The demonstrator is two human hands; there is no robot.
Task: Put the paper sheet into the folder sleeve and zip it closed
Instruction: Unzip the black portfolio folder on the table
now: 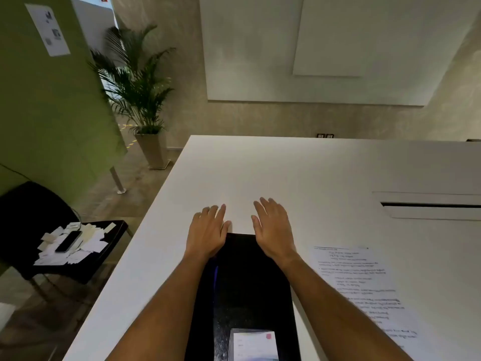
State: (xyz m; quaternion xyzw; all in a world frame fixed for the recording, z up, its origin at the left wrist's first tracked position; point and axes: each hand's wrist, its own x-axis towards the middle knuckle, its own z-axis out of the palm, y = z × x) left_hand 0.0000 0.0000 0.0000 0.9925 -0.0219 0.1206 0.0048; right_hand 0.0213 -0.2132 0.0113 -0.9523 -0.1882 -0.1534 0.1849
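Open table (pixel 299 168) surface across mid-frame w/ room to pass; black folder (pixel 247 282) lies flat btm centre; paper sheet (pixel 364 290) flat lower right; recessed slot (pixel 429 205) at right edge.

Print covers the paper sheet (pixel 364 290), but blur perhaps leaves no word legible.

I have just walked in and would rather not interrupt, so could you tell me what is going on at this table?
A person is working bare-handed at a white table. The left hand and right hand lie open over the far corners of a black folder sleeve, gripping nothing. The printed paper sheet lies flat on the table to the right of the sleeve, not yet inside it.
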